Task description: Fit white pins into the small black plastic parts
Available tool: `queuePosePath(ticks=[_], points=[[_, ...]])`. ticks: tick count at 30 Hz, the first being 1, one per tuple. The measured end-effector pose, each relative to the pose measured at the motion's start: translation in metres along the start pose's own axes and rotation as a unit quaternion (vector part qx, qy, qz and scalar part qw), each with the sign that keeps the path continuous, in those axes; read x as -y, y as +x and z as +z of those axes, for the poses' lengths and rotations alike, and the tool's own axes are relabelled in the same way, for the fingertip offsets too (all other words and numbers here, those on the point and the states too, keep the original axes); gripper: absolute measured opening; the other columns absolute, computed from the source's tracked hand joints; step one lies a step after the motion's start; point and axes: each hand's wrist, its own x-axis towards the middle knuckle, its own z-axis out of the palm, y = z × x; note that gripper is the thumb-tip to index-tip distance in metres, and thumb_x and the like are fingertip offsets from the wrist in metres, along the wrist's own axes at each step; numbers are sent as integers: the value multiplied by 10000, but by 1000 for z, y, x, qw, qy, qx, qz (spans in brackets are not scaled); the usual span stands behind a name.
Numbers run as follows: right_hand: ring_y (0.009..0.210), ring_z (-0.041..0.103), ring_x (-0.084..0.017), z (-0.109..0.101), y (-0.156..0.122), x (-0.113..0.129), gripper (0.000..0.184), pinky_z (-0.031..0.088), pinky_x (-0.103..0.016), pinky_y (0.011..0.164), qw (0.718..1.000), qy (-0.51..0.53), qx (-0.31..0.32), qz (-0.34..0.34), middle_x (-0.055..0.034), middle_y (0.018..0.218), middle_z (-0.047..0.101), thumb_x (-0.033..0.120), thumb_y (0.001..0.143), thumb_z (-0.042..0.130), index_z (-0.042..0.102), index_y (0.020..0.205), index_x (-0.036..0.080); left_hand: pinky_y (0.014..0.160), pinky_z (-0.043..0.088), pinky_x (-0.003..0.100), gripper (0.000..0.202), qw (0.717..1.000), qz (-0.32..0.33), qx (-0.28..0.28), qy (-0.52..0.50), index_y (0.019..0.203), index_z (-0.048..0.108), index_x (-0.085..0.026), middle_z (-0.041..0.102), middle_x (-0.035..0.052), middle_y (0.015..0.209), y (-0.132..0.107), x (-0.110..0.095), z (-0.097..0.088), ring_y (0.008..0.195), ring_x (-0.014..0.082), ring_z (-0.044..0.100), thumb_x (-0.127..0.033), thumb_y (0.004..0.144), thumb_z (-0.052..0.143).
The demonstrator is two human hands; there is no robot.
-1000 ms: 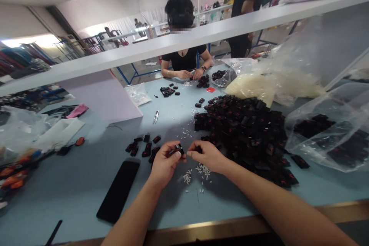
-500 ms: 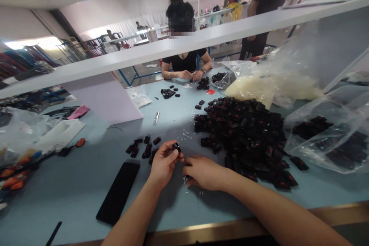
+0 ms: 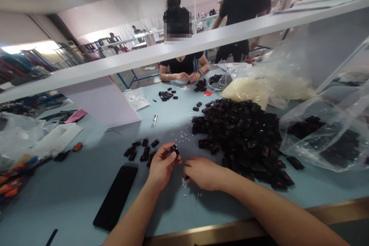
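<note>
A pale blue table (image 3: 72, 184) runs under a long white shelf (image 3: 129, 63). Beyond the shelf is a wide workroom, where a seated person (image 3: 180, 65) works across the table and another person (image 3: 242, 7) stands behind. A dark phone (image 3: 115, 196) lies flat at the near left, with a few loose black parts (image 3: 141, 152) just beyond it. The left hand (image 3: 161, 167) pinches one black piece (image 3: 173, 149) between thumb and fingertips, just above the table. The right hand (image 3: 203, 173) lies palm down beside it, its fingertips on scattered white bits (image 3: 183, 182); I cannot tell whether it grips one. To the right is a big pile of black parts (image 3: 242, 130). At far left, crumpled clear bags (image 3: 17, 134) hold things too blurred to make out. An open bag of pale bits (image 3: 268, 84) lies behind the pile, and a clear bag (image 3: 325, 134) at far right holds more black parts.
</note>
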Motion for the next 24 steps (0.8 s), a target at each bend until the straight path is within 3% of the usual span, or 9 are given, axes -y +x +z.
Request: queuePosePath(ticks=[6, 10, 14, 17, 20, 24], points=[[777, 636, -215, -4, 0, -3, 180, 421, -284, 655, 997, 61, -15, 46, -104, 859, 688, 287, 938, 520, 628, 928, 143, 605, 514, 278, 361, 1000, -3, -8, -3, 992, 662, -196, 599, -8, 785, -1, 0, 0, 668, 144, 635, -214, 663, 807], [779, 628, -195, 0, 1, -11, 78, 421, -264, 661, 978, 167, -81, 91, -81, 874, 687, 200, 902, 553, 607, 935, 154, 616, 514, 278, 360, 1000, -2, -7, -3, 997, 664, -198, 609, -2, 799, 0, 1, -2, 670, 141, 634, -209, 666, 805], [789, 617, -166, 1, 4, -20, 110, 444, -247, 714, 925, 316, -183, 107, -33, 856, 685, 83, 809, 604, 626, 867, 174, 622, 518, 274, 338, 1000, 1, 3, -6, 995, 665, -200, 611, -2, 818, 1, 1, -2, 677, 138, 638, -206, 683, 795], [825, 621, -175, -4, 5, -24, 126, 455, -269, 764, 881, 390, -229, 142, -31, 867, 692, 92, 802, 589, 654, 865, 181, 623, 526, 278, 333, 1000, -4, 11, -7, 997, 665, -203, 607, -5, 823, 0, 1, -2, 684, 142, 644, -207, 689, 792], [826, 618, -188, -10, 5, -26, 119, 454, -289, 767, 851, 426, -244, 186, -43, 864, 693, 150, 829, 561, 665, 881, 177, 634, 536, 288, 328, 1000, -9, 25, -7, 999, 666, -203, 607, -2, 835, -2, 1, -1, 693, 148, 652, -211, 695, 790], [689, 574, -165, -14, 3, -25, 110, 440, -276, 650, 822, 471, -242, 211, -22, 754, 642, 214, 849, 531, 629, 882, 176, 635, 537, 289, 318, 999, -18, 40, -6, 992, 669, -201, 614, -2, 823, -4, 1, 0, 683, 146, 655, -211, 698, 789]])
